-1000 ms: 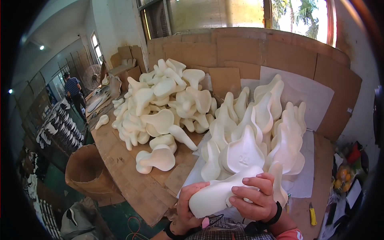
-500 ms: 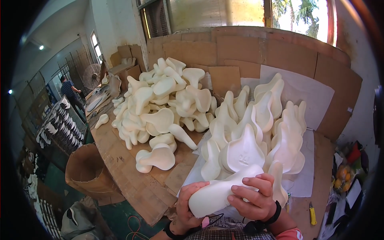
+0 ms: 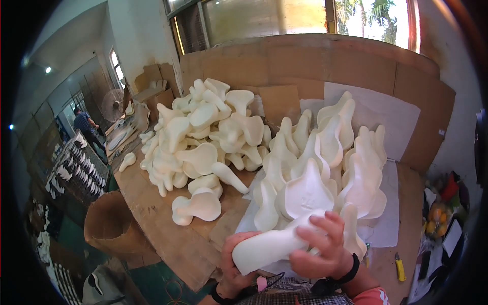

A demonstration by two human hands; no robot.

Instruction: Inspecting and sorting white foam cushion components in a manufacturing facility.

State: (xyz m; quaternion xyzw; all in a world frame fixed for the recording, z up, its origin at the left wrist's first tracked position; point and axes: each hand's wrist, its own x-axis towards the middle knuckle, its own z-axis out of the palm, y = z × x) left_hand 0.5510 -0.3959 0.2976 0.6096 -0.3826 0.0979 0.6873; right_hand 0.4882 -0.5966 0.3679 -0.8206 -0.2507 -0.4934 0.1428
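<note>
A smooth white foam bicycle saddle pad (image 3: pixel 267 249) is held low in front of me. My left hand (image 3: pixel 235 259) grips its wide end, thumb and fingers round the edge. My right hand (image 3: pixel 325 246) is beside the narrow end, fingers apart and curled, a little blurred; whether the fingertips touch the foam is hard to see. Just beyond stands a row of upright saddle pads (image 3: pixel 308 193) of the same kind, nested against each other on white paper (image 3: pixel 389 203). A loose heap of more pads (image 3: pixel 203 157) lies on the cardboard-covered table to the left.
Cardboard sheets (image 3: pixel 366 66) wall the table's back edge. A yellow utility knife (image 3: pixel 400 268) lies at the right. An open cardboard bin (image 3: pixel 109 223) stands on the floor at left, near a rack of pieces (image 3: pixel 76 165). Farther off, a person (image 3: pixel 85 124) stands by a fan.
My right hand's fingers have lifted and spread from the saddle pad they rested on. The pad and left hand have shifted slightly left. The whole view has turned a little.
</note>
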